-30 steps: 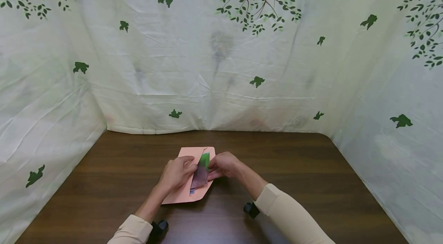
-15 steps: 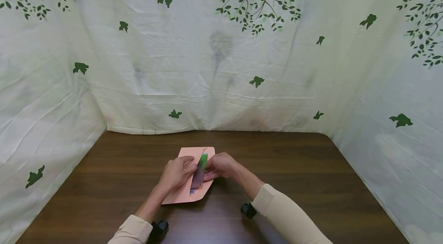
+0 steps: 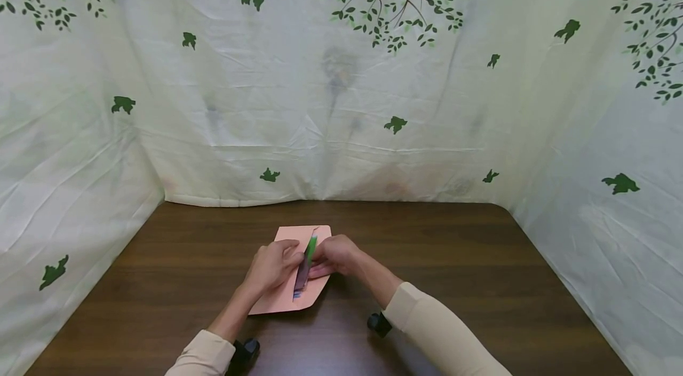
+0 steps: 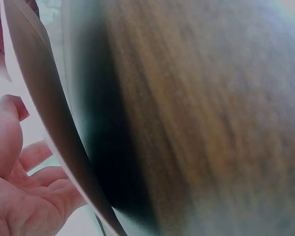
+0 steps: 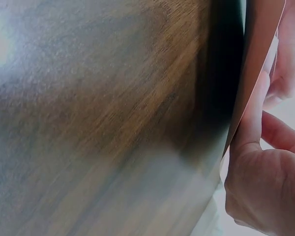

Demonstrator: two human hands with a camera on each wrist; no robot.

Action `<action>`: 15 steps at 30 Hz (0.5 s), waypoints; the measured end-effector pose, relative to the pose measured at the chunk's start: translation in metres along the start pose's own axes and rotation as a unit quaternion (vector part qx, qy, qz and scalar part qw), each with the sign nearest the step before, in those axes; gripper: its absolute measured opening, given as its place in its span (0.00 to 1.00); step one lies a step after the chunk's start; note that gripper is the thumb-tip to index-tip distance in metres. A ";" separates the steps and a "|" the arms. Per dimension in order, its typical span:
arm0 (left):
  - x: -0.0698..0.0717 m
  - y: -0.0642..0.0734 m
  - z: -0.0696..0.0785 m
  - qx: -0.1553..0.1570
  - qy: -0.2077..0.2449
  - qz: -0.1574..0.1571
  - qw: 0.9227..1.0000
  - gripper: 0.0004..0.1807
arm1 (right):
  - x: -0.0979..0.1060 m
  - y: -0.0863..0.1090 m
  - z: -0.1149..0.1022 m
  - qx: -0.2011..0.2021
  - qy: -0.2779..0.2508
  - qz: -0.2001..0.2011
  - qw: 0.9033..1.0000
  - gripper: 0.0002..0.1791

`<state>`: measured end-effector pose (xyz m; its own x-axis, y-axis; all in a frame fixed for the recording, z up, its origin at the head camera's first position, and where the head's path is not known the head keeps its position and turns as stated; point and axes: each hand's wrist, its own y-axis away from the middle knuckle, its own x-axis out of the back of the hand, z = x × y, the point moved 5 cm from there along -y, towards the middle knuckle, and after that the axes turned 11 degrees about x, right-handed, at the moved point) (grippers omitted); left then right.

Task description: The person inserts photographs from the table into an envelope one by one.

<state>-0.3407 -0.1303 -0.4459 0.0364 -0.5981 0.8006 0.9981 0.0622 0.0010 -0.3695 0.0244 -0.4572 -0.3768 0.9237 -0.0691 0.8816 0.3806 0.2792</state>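
A pink envelope (image 3: 283,300) is held tilted above the brown table, with a slanting opening down its face. From that opening shows a narrow strip of a purple-and-green paper slip (image 3: 302,276), with small blue marks near its lower end. My left hand (image 3: 271,268) grips the envelope beside the opening, thumb near the slip. My right hand (image 3: 338,254) pinches the slip's right side, its fingertips partly hidden. In the left wrist view the envelope (image 4: 54,113) appears edge-on. In the right wrist view my right hand (image 5: 265,182) reaches over the envelope's edge (image 5: 259,44).
The dark brown wooden table (image 3: 453,257) spreads around both hands. A white cloth (image 3: 299,97) with green leaf prints hangs behind it and at both sides. Black wrist cameras sit below the left (image 3: 248,349) and right (image 3: 379,324) forearms.
My right hand has moved left across the envelope. The visible part of the purple-and-green slip has narrowed as it slides left into the opening. My left hand and the envelope stay in place.
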 end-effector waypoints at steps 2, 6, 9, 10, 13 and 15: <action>0.000 0.000 0.000 0.000 0.001 0.000 1.000 0.22 | -0.001 0.000 0.000 0.002 -0.001 0.002 1.000 0.08; 0.000 0.000 0.001 -0.004 0.003 0.001 1.000 0.22 | -0.002 0.001 0.000 0.003 -0.002 0.006 1.000 0.07; 0.000 0.000 0.001 -0.004 0.003 0.001 1.000 0.22 | -0.002 0.001 0.001 -0.001 -0.006 0.008 1.000 0.06; 0.000 0.000 0.001 -0.003 0.002 0.001 1.000 0.22 | -0.003 0.001 0.001 -0.002 -0.006 0.008 1.000 0.06; 0.000 0.000 0.001 -0.001 0.001 0.001 1.000 0.22 | -0.003 0.000 0.002 -0.003 -0.008 0.007 1.000 0.06; 0.000 0.001 0.001 0.000 0.001 0.001 1.000 0.22 | -0.003 0.000 0.002 -0.001 -0.007 0.006 1.000 0.06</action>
<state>-0.3401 -0.1295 -0.4450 0.0391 -0.5987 0.8000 0.9979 0.0646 -0.0005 -0.3678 0.0212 -0.4591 -0.3617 0.9289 -0.0799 0.8854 0.3690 0.2827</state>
